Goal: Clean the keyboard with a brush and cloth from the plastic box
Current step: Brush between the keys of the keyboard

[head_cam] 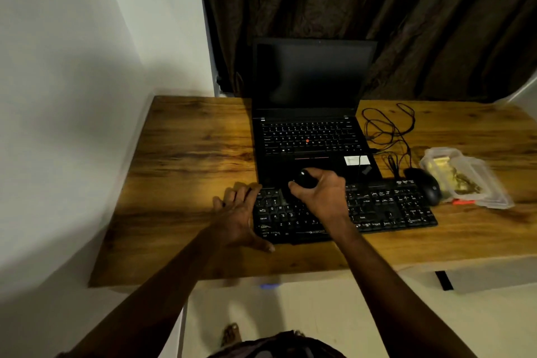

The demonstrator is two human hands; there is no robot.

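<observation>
Here the keyboard (345, 212) lies on the wooden table (186, 160), just in front of an open laptop (311, 113) whose screen is dark. On the near edge of the keyboard a brand name is printed, but it is blurred and I cannot read it for sure. Key letters such as Q, W, A, S, Z, X, C, V can be read on both keyboards. A white sticker on the laptop, right of its touchpad, has writing too small to read.

The right hand (322, 192) is over the left-middle part of the keyboard, its fingers (296, 186) closed around a dark rounded brush (305, 179); only the top of the handle shows, and the bristles are a dim blur under the hand. The left hand (241, 218) rests flat at the left end of the keyboard, fingers spread and holding nothing, the thumb at the near edge.

I count one keyboard, one laptop, one black mouse (424, 183) and one clear plastic box (470, 180). The box stands at the right, just beside the mouse, and holds something yellowish that is hard to make out; whether it is the cloth I cannot tell. A small red thing (463, 202) shows partly at its near side. Thin black cables (389, 131) lie tangled right of the laptop. A dark curtain (377, 14) hangs behind.
</observation>
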